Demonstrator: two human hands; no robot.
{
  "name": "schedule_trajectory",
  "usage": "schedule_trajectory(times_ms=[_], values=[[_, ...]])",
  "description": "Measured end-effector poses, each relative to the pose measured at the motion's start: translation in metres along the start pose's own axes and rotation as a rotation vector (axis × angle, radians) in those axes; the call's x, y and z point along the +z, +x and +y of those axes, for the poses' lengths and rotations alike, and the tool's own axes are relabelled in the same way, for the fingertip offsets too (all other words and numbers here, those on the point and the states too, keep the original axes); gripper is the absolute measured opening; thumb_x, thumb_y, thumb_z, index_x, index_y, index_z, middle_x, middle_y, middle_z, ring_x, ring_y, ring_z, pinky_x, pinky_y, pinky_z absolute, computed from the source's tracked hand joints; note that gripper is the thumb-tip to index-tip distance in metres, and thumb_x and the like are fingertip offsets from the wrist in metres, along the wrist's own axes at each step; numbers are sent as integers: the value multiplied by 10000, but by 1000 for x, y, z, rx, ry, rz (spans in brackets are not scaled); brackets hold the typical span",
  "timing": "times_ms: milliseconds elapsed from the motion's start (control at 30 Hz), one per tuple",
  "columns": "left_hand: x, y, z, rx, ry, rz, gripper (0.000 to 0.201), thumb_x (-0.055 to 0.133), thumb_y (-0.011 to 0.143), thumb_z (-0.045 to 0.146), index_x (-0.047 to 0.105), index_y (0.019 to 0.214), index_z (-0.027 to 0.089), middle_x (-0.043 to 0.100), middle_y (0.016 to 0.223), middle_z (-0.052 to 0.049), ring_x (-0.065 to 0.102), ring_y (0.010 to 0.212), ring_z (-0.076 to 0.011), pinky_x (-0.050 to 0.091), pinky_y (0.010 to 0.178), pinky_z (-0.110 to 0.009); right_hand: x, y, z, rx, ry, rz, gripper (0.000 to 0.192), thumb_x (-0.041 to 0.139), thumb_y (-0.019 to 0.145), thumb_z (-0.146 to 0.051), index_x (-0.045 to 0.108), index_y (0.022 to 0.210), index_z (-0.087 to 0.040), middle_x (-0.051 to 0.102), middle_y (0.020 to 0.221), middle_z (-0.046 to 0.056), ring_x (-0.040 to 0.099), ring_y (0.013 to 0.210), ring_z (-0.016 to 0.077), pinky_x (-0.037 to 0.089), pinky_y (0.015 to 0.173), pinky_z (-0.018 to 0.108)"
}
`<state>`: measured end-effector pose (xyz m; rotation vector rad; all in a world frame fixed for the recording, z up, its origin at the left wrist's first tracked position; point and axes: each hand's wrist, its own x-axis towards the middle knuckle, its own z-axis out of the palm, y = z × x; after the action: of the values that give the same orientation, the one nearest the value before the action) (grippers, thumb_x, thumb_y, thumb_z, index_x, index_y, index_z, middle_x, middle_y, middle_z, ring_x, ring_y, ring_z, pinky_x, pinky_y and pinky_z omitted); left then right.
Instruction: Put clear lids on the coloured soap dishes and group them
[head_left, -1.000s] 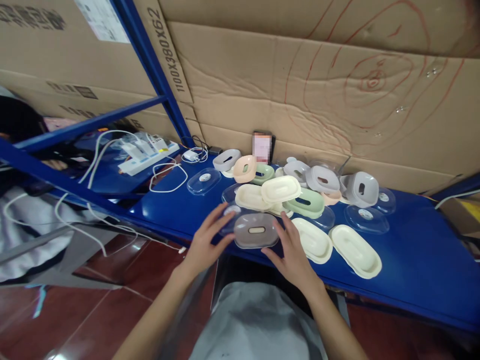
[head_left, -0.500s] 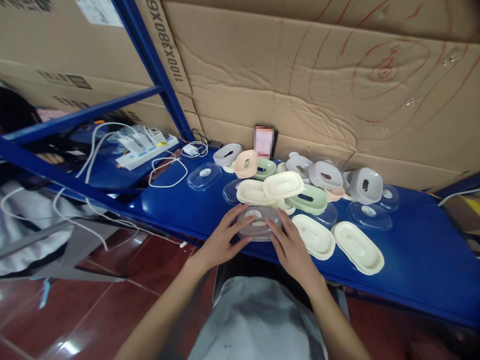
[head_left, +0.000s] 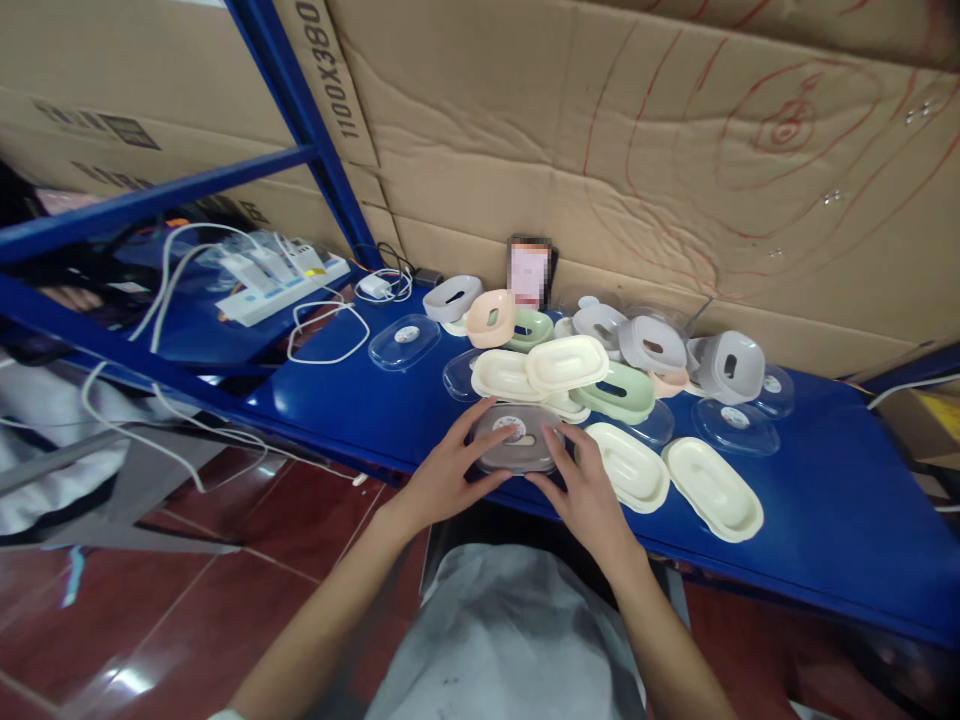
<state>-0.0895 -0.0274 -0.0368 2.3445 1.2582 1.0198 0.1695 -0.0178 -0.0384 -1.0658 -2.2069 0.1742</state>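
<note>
Grip, left hand [head_left: 450, 468]: closed on the left side of a grey container, thumb along the near edge, fingers over the top.
Grip, right hand [head_left: 586, 475]: closed on the right side of the same piece, thumb at the near edge, fingertips on the top.
Grey container [head_left: 529, 458]: one, rounded oblong, between both hands at the front edge of the worktop [head_left: 840, 500]; clear cover on top, round printed sticker [head_left: 510, 429] left of centre.
Cream trays, right: two, shallow; the nearer tray [head_left: 628, 468] just beside the right hand, the farther tray [head_left: 716, 488] next to it.
Cream trays, behind: an overlapping group, upper tray [head_left: 568, 362] resting tilted on its neighbours.
Green tub [head_left: 619, 395]: slotted, right of that group; a second farther back.
Peach tub [head_left: 490, 320]: slotted, back left, beside a grey tub [head_left: 452, 298].
Grey tubs, right: three in the back row, slotted, the rightmost tub [head_left: 739, 370] tipped.
Clear lids: several, one lid [head_left: 405, 343] at left, another lid [head_left: 735, 428] at right.
Backdrop: upright device [head_left: 529, 272], screen blurred, against cardboard [head_left: 465, 150].
Far left: power strip [head_left: 259, 303] with white cables.
</note>
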Motion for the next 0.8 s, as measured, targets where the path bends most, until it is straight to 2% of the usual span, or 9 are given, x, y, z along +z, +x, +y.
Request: schedule_trajectory(times_ms=[200, 333, 400, 567, 700, 800], values=[[-2, 6, 0, 17, 23, -14, 612, 710, 1027, 318, 504, 1600, 374, 360, 1723, -117, 404, 1587, -352, 427, 1270, -603, -1, -1, -1, 43, 6, -7, 800, 646, 1056, -355, 227, 1737, -336, 509, 1532, 193, 530, 1468, 349, 538, 1178, 580], [-3, 3, -3, 30, 53, -49, 628, 681, 1047, 320, 456, 1631, 369, 318, 1759, -121, 383, 1608, -350, 448, 1257, -588, 1, -1, 0, -37, -26, -70, 802, 637, 1056, -270, 221, 1731, -394, 311, 1737, 161, 328, 1629, 370, 472, 1238, 611], [-2, 1, -5, 42, 67, -51, 634, 669, 1053, 327, 436, 1642, 364, 294, 1772, -132, 385, 1610, -353, 466, 1243, -581, 3, -1, 2, -69, -23, -103, 825, 620, 1058, -225, 185, 1736, -401, 247, 1785, 133, 276, 1654, 354, 447, 1262, 598], [-1, -2, -5, 111, 98, 34, 613, 709, 1030, 323, 490, 1602, 337, 388, 1712, -161, 449, 1565, -359, 498, 1206, -596, 2, 0, 3, -69, -38, -131, 909, 655, 1042, -221, 106, 1741, -407, 130, 1825, 102, 305, 1643, 337, 477, 1249, 548], [-7, -1, 10, 178, 83, 118, 631, 772, 987, 291, 529, 1567, 339, 454, 1664, -157, 491, 1519, -365, 505, 1195, -604, -14, -1, 2, -139, -18, -147, 856, 672, 1042, -263, 186, 1738, -378, 254, 1795, 111, 335, 1634, 318, 459, 1264, 548], [-8, 1, 29, 206, 21, 150, 764, 802, 964, 344, 434, 1633, 367, 389, 1714, -153, 477, 1536, -383, 512, 1198, -591, -38, -13, 5, -174, 17, -65, 798, 691, 1031, -269, 293, 1713, -383, 330, 1766, 105, 389, 1606, 342, 481, 1243, 587]])
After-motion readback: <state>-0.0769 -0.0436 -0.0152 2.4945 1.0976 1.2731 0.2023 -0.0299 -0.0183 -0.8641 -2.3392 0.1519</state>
